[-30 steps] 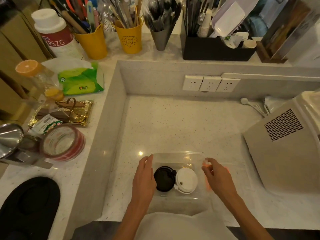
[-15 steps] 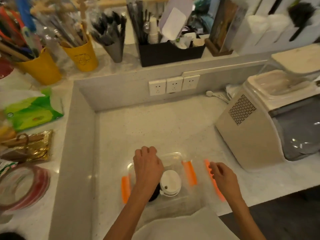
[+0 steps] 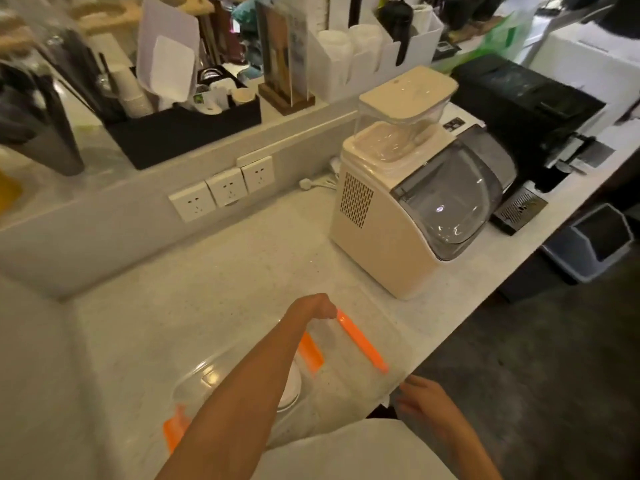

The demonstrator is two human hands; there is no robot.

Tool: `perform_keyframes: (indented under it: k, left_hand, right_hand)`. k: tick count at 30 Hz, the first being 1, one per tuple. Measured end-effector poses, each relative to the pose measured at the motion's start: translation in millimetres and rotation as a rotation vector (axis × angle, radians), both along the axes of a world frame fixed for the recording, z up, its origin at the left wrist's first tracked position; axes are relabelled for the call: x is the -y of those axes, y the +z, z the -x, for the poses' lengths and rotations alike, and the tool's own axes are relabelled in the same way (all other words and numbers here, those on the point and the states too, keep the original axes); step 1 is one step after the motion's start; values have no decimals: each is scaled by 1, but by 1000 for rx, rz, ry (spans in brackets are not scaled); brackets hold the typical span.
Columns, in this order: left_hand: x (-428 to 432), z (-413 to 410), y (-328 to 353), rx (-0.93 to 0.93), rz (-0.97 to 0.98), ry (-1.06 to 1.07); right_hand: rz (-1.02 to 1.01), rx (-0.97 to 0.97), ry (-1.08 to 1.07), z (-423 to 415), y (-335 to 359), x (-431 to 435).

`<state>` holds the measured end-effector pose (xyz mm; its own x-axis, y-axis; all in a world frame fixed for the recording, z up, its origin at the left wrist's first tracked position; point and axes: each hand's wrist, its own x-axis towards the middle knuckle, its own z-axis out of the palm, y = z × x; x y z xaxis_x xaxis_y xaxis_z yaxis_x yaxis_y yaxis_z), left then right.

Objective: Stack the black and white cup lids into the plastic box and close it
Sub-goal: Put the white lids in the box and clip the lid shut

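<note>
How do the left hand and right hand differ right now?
The left hand reaches forward across the clear plastic box, closed at the end of an orange clip on the transparent lid; the right hand hangs back at the counter edge, fingers loose, holding nothing. The left forearm hides most of the white cup lid; the right covers nothing in the box. Both are bare.

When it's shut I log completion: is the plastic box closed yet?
Open: the clear lid lies beside the box, on its right, with the left hand gripping its far corner.
</note>
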<state>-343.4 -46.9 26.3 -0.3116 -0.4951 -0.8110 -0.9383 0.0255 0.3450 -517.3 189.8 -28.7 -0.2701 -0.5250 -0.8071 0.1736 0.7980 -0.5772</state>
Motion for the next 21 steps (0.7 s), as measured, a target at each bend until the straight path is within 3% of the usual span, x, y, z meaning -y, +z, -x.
perform_keyframes:
  k: [2, 7, 9, 14, 21]
  left_hand:
    - [-2, 1, 1, -50, 16, 66]
    - [-3, -4, 11, -266, 119, 248]
    - [-5, -15, 24, -400, 83, 325]
    - [-12, -74, 48, -523, 112, 574]
    - [-64, -207, 62, -512, 174, 941]
  right_hand:
    - [33, 94, -101, -6, -3, -1]
    - [55, 125, -473, -2, 1, 18]
    - [71, 156, -479, 2, 13, 28]
    - [142, 232, -358, -2, 50, 63]
    - [323, 144, 199, -68, 88, 142]
